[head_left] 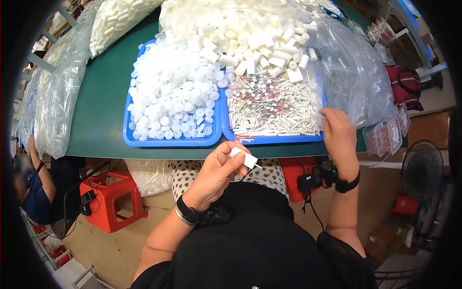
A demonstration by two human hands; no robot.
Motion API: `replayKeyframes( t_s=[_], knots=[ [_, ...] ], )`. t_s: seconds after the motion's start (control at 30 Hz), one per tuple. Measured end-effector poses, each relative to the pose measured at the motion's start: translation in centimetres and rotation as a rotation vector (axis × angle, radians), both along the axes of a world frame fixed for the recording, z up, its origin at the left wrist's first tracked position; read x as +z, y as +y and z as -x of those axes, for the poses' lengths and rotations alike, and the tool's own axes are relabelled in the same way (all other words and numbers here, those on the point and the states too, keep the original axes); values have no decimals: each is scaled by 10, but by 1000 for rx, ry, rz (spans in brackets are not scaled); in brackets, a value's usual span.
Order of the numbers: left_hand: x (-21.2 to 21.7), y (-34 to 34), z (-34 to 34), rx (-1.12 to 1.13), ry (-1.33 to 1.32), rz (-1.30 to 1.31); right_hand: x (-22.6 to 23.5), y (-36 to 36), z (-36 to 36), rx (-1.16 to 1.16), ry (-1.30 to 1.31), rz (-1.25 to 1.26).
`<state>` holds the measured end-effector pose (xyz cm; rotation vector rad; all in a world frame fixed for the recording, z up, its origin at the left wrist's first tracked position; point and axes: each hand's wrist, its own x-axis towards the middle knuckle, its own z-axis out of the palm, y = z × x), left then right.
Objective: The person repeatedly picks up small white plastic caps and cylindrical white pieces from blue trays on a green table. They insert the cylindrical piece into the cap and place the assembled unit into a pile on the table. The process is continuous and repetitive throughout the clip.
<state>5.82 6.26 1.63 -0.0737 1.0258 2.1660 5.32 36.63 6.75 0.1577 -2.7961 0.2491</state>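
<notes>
My left hand (220, 169) is closed, pinching a short white cylinder (244, 157) between thumb and fingers just in front of the table's near edge. A thin white pin (258, 166) sticks out of the cylinder's right end. At the right edge of the right blue tray (284, 139), my right hand (340, 132) has bent fingers with the tips apart, and nothing shows between them. Many small white pins (274, 120), some with reddish threads among them, fill that tray. Translucent white discs (175, 103) are heaped in the left blue tray (173, 142).
White cylinders (269, 48) spill from a clear bag onto the right tray's far side. Clear plastic bags (356, 82) lie to the right, near small clear boxes (385, 136). A red stool (113, 202), a fan (422, 171) and another person (41, 188) are beside the green table (98, 115).
</notes>
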Motion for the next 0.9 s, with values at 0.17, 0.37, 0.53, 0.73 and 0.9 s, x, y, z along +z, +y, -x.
replayKeyframes(
  t_s=[0.17, 0.37, 0.53, 0.73, 0.9],
  knots=[
    [6, 2, 2, -16, -64, -175, -20, 27, 8, -14, -37, -177],
    [12, -8, 9, 76, -67, -95, 10, -13, -3, -72, -20, 283],
    [6, -2, 9, 106, -21, -103, 9, -87, -18, 484, -155, 416],
    [4, 1, -2, 183, 124, 129, -22, -119, -28, 359, -286, 707],
    [-11, 1, -13, 263, 650, 414, -40, -133, -30, 315, -274, 935]
  ],
)
